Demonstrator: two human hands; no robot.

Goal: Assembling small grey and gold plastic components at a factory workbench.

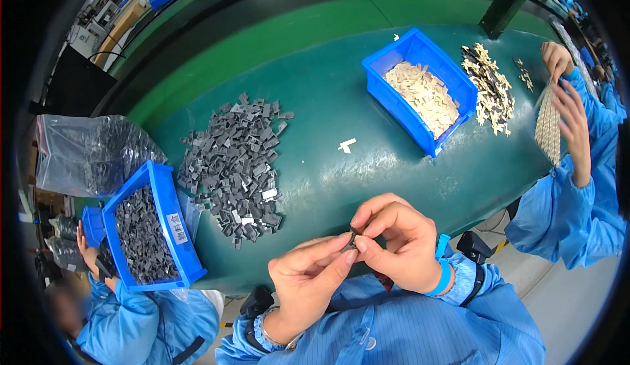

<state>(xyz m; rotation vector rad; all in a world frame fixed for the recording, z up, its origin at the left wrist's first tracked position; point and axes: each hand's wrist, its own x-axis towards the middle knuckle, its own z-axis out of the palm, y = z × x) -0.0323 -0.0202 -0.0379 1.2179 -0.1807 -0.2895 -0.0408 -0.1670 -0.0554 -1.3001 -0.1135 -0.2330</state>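
Note:
My left hand (pixel 310 273) and my right hand (pixel 401 245) meet above the near edge of the green table. Thumbs and index fingers of both pinch one small dark grey plastic part (pixel 353 239), mostly covered by the fingertips. To their upper left spreads a large loose pile of small grey plastic parts (pixel 233 162), a few showing light faces. A single cream T-shaped piece (pixel 346 146) lies on the table beyond my hands. Farther right, a blue bin (pixel 420 89) holds many similar flat cream pieces (pixel 423 96).
At left stand another blue bin (pixel 190 253) full of dark parts and a clear bag (pixel 65 152). A co-worker's arm (pixel 105 260) is beside them. Cream-and-black pieces (pixel 487 89) lie right of the far bin. Another co-worker's hands (pixel 571 116) hold a patterned sheet (pixel 548 125).

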